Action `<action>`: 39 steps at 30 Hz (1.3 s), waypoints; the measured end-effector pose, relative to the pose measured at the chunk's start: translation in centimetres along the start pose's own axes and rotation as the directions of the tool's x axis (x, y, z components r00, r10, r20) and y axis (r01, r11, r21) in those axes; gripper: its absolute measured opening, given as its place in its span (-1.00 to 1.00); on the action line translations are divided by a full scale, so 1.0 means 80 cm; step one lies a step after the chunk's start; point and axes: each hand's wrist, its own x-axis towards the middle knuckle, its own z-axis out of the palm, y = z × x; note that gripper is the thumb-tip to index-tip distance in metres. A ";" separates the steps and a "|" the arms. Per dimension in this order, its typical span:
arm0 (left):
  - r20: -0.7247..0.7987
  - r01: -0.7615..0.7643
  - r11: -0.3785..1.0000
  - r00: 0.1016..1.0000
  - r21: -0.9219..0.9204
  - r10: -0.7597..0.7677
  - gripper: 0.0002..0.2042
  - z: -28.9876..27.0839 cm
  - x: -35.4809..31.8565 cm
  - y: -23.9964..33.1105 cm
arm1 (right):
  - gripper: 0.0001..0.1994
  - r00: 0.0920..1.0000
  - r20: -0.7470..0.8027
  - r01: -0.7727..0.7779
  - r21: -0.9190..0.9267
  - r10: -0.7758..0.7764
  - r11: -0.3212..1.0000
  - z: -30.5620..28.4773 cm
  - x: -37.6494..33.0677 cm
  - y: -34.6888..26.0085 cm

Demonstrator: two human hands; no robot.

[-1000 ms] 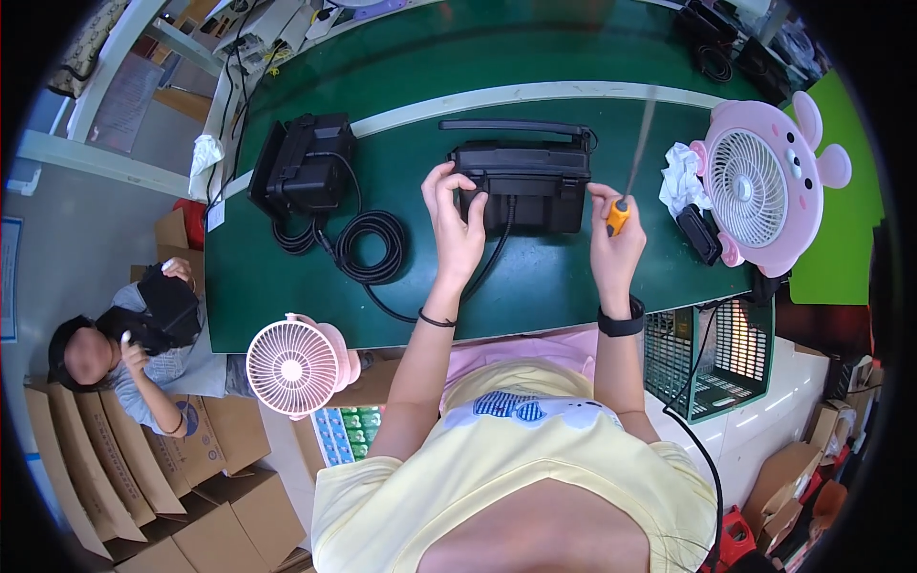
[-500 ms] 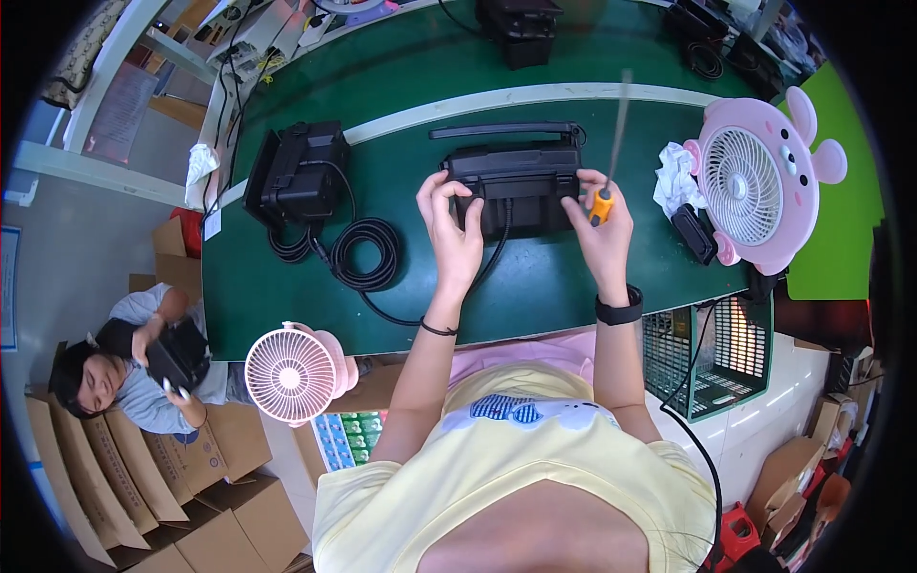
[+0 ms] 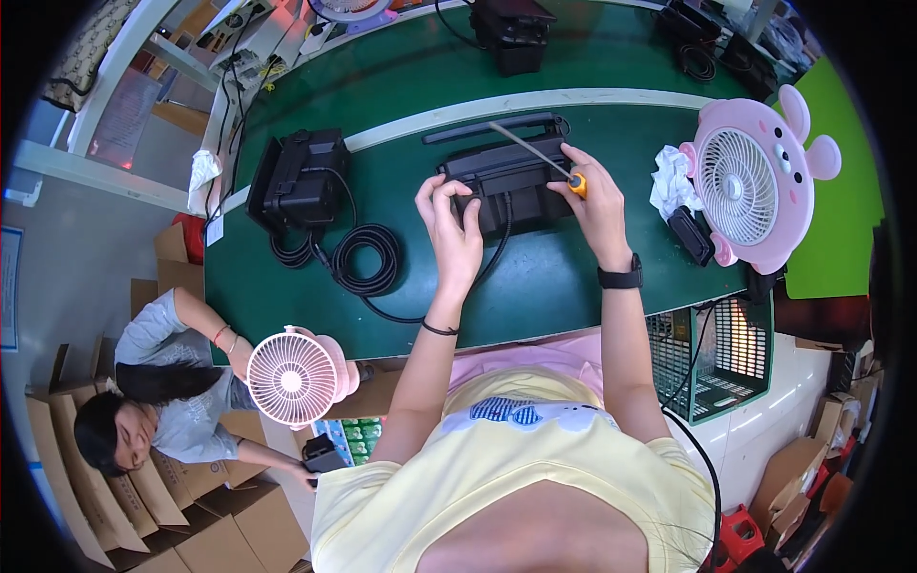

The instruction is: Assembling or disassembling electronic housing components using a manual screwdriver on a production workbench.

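Observation:
A black boxy device with a bar handle along its far side sits on the green table in front of me, its cable running out of the near face. My left hand grips its left end, thumb and fingers bent over the near edge. In my right hand is a screwdriver with an orange-yellow handle; its long shaft points far and left, above the device. The right fingers are near the device's right end; whether they touch it I cannot tell.
Left stands another black device beside a coiled black cable. A pink fan, crumpled tissue and a small black part lie right. A small pink fan is near left, beside a co-worker holding a black object.
The screwdriver has swung from upright to slanting left over the device, and the device has turned slightly. My left hand stays in place. The co-worker has leaned nearer, arms spread.

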 end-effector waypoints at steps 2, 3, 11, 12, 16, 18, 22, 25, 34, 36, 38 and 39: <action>-0.016 -0.027 0.999 1.000 0.016 0.027 -0.72 0.000 0.006 -0.002 | -0.63 0.999 -0.012 0.050 -0.004 -0.050 0.999 0.000 0.008 0.005; -0.005 -0.015 0.999 1.000 0.029 0.015 -0.70 -0.001 0.007 -0.002 | -0.63 0.995 -0.023 0.098 -0.008 -0.098 0.995 0.000 0.012 0.008; -0.026 -0.047 0.998 0.998 0.034 0.048 -0.77 0.001 0.019 0.005 | -0.63 0.887 0.029 -0.449 0.288 0.461 0.846 0.020 0.042 -0.005; -0.031 -0.022 1.000 0.999 0.018 0.022 -0.79 0.002 0.022 0.000 | -0.63 0.887 0.027 -0.449 0.289 0.461 0.846 0.023 0.042 -0.001; -0.086 0.095 0.992 0.991 -0.088 -0.103 -0.82 0.008 0.028 0.005 | -0.65 0.819 0.100 -0.548 0.435 0.566 0.715 0.027 0.047 0.004; -0.123 0.146 0.977 0.978 -0.155 -0.166 -0.83 0.011 0.034 0.003 | -0.65 0.800 0.142 -0.569 0.488 0.583 0.662 0.029 0.049 0.002; -0.184 0.026 0.999 0.983 -0.025 -0.030 -0.85 0.016 0.051 -0.004 | -0.68 0.910 0.023 -0.347 0.585 0.413 0.733 0.030 0.036 0.004; -0.144 -0.253 0.945 0.948 0.207 0.285 -0.88 0.012 0.065 -0.011 | -0.77 0.958 0.004 -0.281 0.228 0.287 0.932 0.025 0.038 -0.019; 0.243 -0.459 0.851 0.882 0.257 0.403 -0.46 -0.019 0.064 -0.036 | -0.50 0.961 0.273 0.083 -0.156 -0.038 0.984 -0.014 0.013 -0.051; 0.229 -0.449 0.883 0.881 0.135 0.413 -0.49 -0.018 0.061 -0.038 | -0.51 0.933 0.361 0.084 -0.199 -0.006 0.976 -0.022 0.004 -0.055; 0.160 -0.519 0.847 0.851 0.116 0.500 -0.56 -0.013 0.065 -0.045 | -0.51 0.936 0.351 0.080 -0.174 -0.015 0.982 -0.021 0.000 -0.049; 0.109 -0.545 0.829 0.838 0.123 0.535 -0.63 -0.009 0.066 -0.045 | -0.52 0.942 0.334 0.082 -0.148 -0.028 0.986 -0.021 -0.001 -0.046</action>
